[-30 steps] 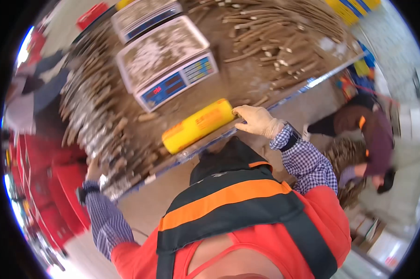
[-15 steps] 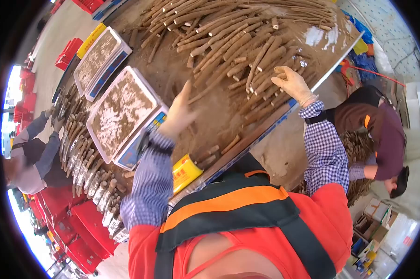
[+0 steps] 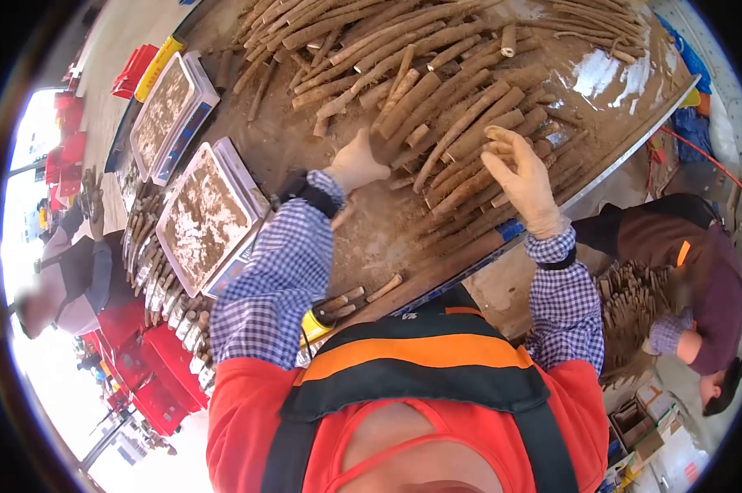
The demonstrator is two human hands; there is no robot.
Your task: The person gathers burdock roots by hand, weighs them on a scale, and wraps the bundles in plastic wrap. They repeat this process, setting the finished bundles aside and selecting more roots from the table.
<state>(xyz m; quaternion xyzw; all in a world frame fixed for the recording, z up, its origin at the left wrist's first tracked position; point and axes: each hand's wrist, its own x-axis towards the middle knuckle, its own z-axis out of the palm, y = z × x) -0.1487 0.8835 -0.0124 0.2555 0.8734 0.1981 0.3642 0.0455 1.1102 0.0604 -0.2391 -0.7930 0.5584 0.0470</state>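
Long brown yams [image 3: 436,107] with pale cut ends lie in a heap on the dirt-covered table [image 3: 305,131]. My left hand [image 3: 358,164], in a thin pale glove, is at the near end of a yam on the heap's left edge. Thumb and fingers close around that end, though partly hidden. My right hand [image 3: 523,181], also gloved, hovers over the heap's right part. Its fingers are bent and apart, with nothing between them.
Two dirt-covered weighing scales [image 3: 206,218] [image 3: 164,115] stand left, beside rows of bundled yams [image 3: 161,283]. A yellow object [image 3: 315,326] and short yam pieces [image 3: 383,287] lie near the table's front edge. Co-workers [image 3: 83,275] [image 3: 700,279] are on both sides.
My left hand has moved right and forward from beside the scale to the yam heap. The right hand has turned, staying above the heap with its fingers apart. The view has shifted.
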